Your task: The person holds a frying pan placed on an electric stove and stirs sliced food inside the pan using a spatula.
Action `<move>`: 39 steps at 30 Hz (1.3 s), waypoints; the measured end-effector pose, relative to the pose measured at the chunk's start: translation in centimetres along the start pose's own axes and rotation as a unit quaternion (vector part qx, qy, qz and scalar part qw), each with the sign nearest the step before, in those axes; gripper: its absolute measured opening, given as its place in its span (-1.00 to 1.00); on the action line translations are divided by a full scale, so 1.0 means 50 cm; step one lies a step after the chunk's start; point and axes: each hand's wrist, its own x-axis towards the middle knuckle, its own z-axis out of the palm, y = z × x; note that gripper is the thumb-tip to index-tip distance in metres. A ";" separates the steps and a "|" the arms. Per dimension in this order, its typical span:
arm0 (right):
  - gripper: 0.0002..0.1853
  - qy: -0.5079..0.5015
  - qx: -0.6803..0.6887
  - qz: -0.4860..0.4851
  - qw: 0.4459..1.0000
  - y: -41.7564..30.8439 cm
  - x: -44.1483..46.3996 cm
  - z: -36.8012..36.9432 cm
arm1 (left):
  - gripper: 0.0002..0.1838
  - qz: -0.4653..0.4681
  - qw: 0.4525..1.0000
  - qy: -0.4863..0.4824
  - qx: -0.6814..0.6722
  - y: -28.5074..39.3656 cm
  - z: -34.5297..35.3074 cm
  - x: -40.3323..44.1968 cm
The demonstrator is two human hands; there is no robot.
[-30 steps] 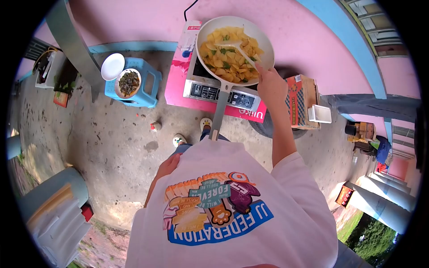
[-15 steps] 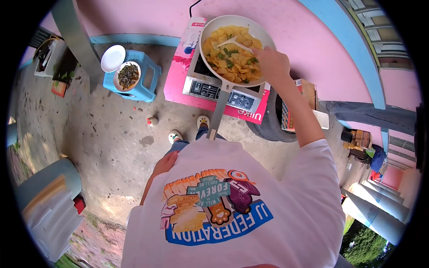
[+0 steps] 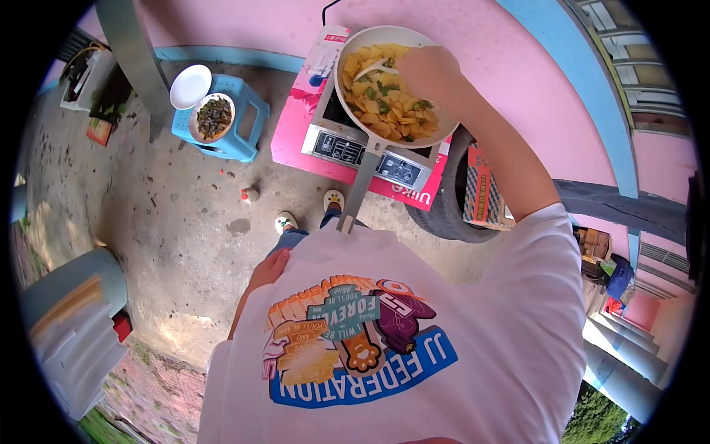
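Over the round, pale-lined frying pan (image 3: 381, 34), palm down: right hand (image 3: 435, 78), mine. Fingers look closed round the handle of a white cooking utensil (image 3: 372, 68); the back of the hand hides most of the grip, so I can't tell how tight. Utensil head pokes out to the left of the knuckles, resting among yellow slices with green pieces (image 3: 377, 117).

Key relation: head lies left of my right fingers, pan's far half. Visible stretch of the utensil's handle runs roughly crosswise, from head rightward into the fist. Pan's long grey handle (image 3: 359, 185) is on another axis: comes off the near side, points back at my white printed T-shirt (image 3: 458, 333), tip at the hem. No hand on it.

Right hand is much the nearer to the food. Left hand (image 3: 272, 268) is down at my left side against the shirt, fingers together, nothing seen in it; palm hidden, can't tell how far open.

Pan sits on the black-and-silver cooktop (image 3: 399, 169), over a pink printed box (image 3: 291, 140).
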 end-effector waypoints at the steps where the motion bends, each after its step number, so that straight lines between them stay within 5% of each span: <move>1: -0.83 -0.023 0.028 0.009 0.999 0.010 0.013 -0.011 | -0.47 0.000 1.000 0.002 -0.014 -0.005 0.002 0.003; 6: -0.83 -0.108 0.064 0.018 0.992 0.021 0.028 -0.041 | -0.48 0.012 1.000 0.013 0.005 0.009 0.003 -0.005; 8: -0.82 0.015 0.085 0.033 0.996 0.015 0.020 -0.005 | -0.48 0.013 1.000 0.018 0.009 0.008 0.007 -0.007; 12: -0.81 0.060 0.071 -0.040 0.995 -0.042 -0.021 0.028 | -0.47 0.009 1.000 0.024 -0.005 -0.003 0.005 0.000; 15: -0.82 -0.028 0.019 -0.054 0.998 -0.046 -0.061 0.016 | -0.46 0.012 1.000 0.027 0.003 -0.013 0.003 0.001; 20: -0.74 -0.032 0.096 0.138 0.985 0.037 -0.093 0.021 | -0.47 0.016 0.999 0.037 0.006 -0.026 -0.001 0.010; 24: -0.63 -0.021 0.094 0.150 0.984 0.041 -0.118 0.021 | -0.48 -0.001 1.000 0.026 0.001 -0.008 -0.002 0.001; 35: -0.51 -0.043 0.088 0.107 0.989 0.040 -0.071 0.088 | -0.50 0.002 0.999 0.037 0.018 0.006 -0.005 -0.001; 39: -0.61 -0.003 0.076 0.074 0.994 0.032 -0.069 0.082 | -0.50 -0.001 1.000 0.030 0.007 0.002 -0.005 0.002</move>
